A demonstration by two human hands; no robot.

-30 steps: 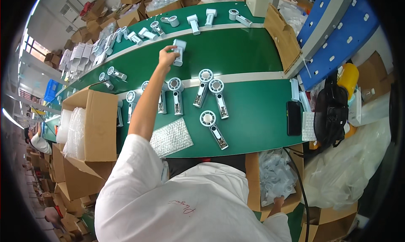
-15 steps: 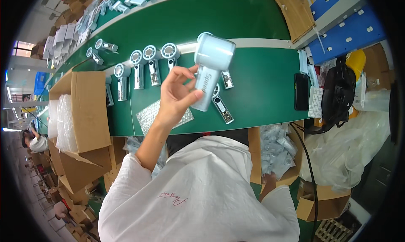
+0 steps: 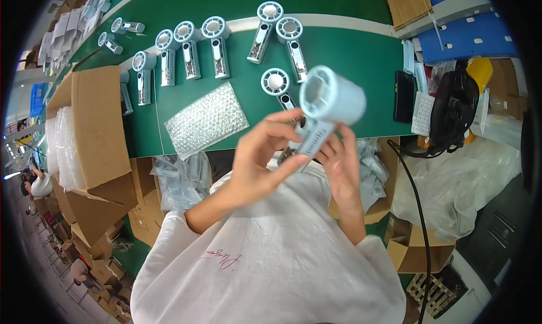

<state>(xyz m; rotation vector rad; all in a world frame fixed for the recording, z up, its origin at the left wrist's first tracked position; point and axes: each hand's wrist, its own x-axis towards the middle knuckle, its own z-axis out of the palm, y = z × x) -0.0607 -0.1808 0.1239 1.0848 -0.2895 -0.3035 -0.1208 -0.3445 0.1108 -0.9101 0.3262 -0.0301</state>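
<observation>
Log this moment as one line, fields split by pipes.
left hand: holding light-blue handheld fan | right hand: beside fan's handle, contact unclear | bubble-wrap sheet: on green table

Pale blue handheld fan (image 3: 345,101) near centre, deep green counter (image 3: 355,64), silvery bubble-dotted sheet (image 3: 206,120) left of centre, white shirt (image 3: 282,267) with red script (image 3: 224,259) at bottom, brown cardboard box (image 3: 104,126) at left, white-slotted blue panel (image 3: 457,44) at upper right

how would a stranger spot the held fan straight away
Start at the green table, near side. There the left hand grips a pale blue handheld fan; unlike the other fans lying on the table, it is held up in the air.
</observation>
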